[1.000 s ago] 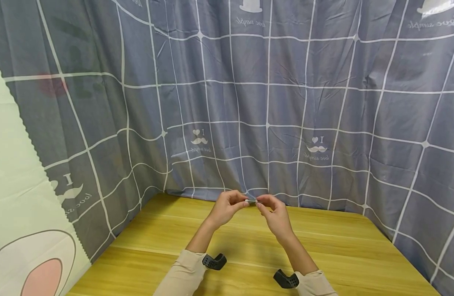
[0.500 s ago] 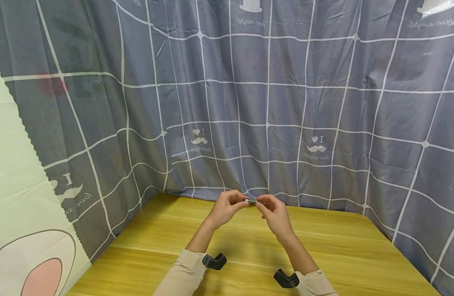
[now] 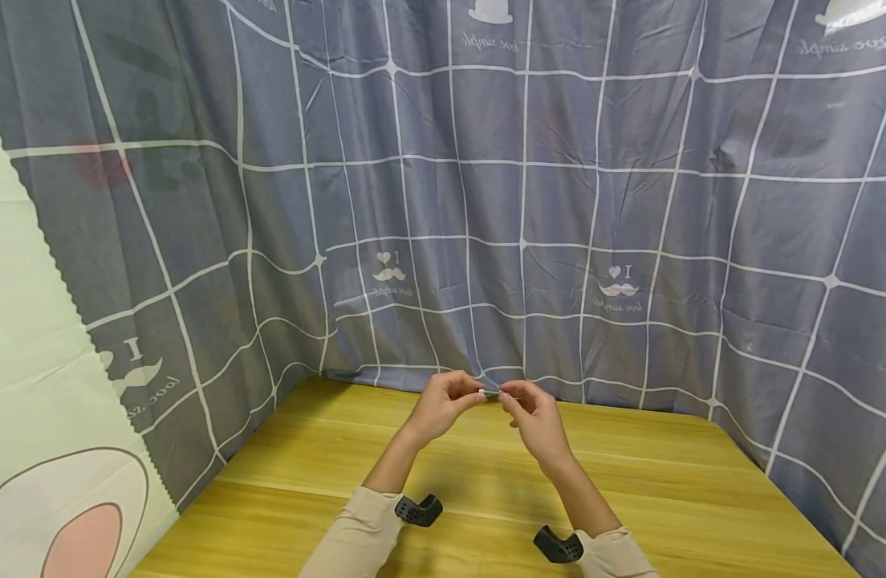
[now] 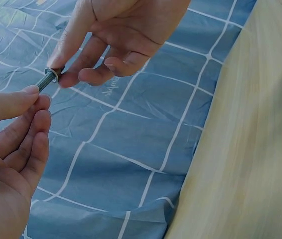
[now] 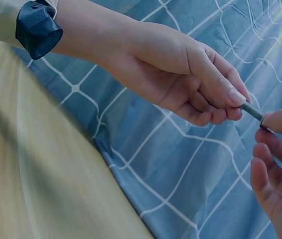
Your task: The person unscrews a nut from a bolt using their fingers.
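A small grey threaded bolt (image 4: 45, 81) spans the gap between the two hands, held up over the far part of the table. My left hand (image 3: 443, 408) pinches one end of it between thumb and fingers, covering that end. At the opposite end, the thumb and index finger of my right hand (image 3: 538, 424) pinch a thin metal ring (image 4: 52, 74), either a nut or a washer, around the bolt. Threads show between the fingertips in both wrist views. The right hand's other fingers are loosely bent below the bolt.
A yellow wood-grain table (image 3: 414, 466) lies under the forearms. Behind its far edge hangs a grey-blue curtain (image 3: 558, 201) with white grid lines. Pale green cloth (image 3: 31, 321) hangs at the left. Each sleeve cuff carries a black wrist mount (image 3: 417, 510).
My right thumb and index finger shift slightly at the ringed end of the bolt, covering more of it in the head view. My left hand stays in place.
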`<state>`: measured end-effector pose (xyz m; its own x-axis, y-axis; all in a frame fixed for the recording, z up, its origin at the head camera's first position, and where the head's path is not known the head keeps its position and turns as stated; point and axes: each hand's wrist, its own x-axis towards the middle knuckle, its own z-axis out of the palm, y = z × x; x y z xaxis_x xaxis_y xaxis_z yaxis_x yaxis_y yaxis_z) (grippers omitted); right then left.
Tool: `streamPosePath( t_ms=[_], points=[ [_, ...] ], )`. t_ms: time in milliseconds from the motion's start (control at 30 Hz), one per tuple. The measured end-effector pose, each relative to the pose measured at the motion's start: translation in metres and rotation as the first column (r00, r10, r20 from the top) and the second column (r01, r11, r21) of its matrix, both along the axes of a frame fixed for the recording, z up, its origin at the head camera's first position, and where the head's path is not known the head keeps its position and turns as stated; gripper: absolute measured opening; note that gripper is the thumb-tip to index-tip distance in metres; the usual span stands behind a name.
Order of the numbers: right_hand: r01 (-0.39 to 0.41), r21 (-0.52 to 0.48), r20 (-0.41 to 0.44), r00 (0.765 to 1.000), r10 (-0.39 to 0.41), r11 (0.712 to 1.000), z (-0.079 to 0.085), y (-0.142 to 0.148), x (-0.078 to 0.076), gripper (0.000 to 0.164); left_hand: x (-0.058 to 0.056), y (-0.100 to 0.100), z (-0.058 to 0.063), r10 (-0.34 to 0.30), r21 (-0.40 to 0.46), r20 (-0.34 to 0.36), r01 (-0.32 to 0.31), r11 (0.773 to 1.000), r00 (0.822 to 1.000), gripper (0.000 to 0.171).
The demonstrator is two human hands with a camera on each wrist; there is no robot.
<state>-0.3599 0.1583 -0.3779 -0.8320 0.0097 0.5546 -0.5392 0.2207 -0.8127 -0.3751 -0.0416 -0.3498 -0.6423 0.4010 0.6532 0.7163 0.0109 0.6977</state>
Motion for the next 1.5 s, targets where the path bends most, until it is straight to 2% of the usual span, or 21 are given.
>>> streamPosePath(
  t_ms=[133, 400, 567, 667, 800, 1067, 1267, 1500],
  points=[
    [-0.013, 0.0, -0.009, 1.0, 0.013, 1.0, 0.001, 0.0, 0.0011, 0.015, 0.0005, -0.0001, 0.0007, -0.001, 0.0, 0.007, 0.001, 1.0, 1.0, 0.011],
    [0.002, -0.025, 0.034, 0.999, -0.002, 1.0, 0.0017, 0.0012, 0.0019, 0.016, 0.0021, -0.0007, 0.0021, -0.007, -0.021, -0.006, 0.007, 1.0, 1.0, 0.012],
    [-0.013, -0.023, 0.018, 1.0, 0.014, 1.0, 0.002, 0.0013, 0.0031, 0.016, 0.0015, -0.001, 0.001, -0.011, -0.013, 0.003, 0.011, 1.0, 1.0, 0.013],
    [-0.011, -0.022, 0.041, 0.999, 0.012, 1.0, 0.0048, -0.0004, 0.0052, 0.021, 0.0012, -0.0007, 0.0009, -0.008, -0.01, 0.006, 0.008, 1.0, 1.0, 0.012],
    [0.006, -0.025, 0.063, 0.998, -0.005, 1.0, 0.0035, -0.001, 0.0033, 0.019, 0.0006, 0.0, 0.0013, -0.008, -0.005, 0.008, 0.008, 1.0, 1.0, 0.011],
    [-0.011, -0.005, 0.006, 1.0, 0.011, 1.0, -0.0003, 0.0003, 0.0008, 0.02, 0.0013, -0.0005, 0.0021, -0.012, 0.002, 0.009, 0.012, 1.0, 1.0, 0.011],
    [0.004, -0.005, 0.026, 1.0, -0.004, 1.0, -0.0005, 0.0009, 0.0005, 0.018, 0.002, -0.0013, 0.0021, -0.009, -0.012, 0.001, 0.009, 1.0, 1.0, 0.011],
    [-0.043, -0.024, 0.024, 0.999, 0.044, 0.999, 0.0017, 0.0007, 0.0022, 0.02, 0.0007, -0.001, 0.0015, -0.02, 0.007, 0.013, 0.02, 1.0, 1.0, 0.011]
  ],
)
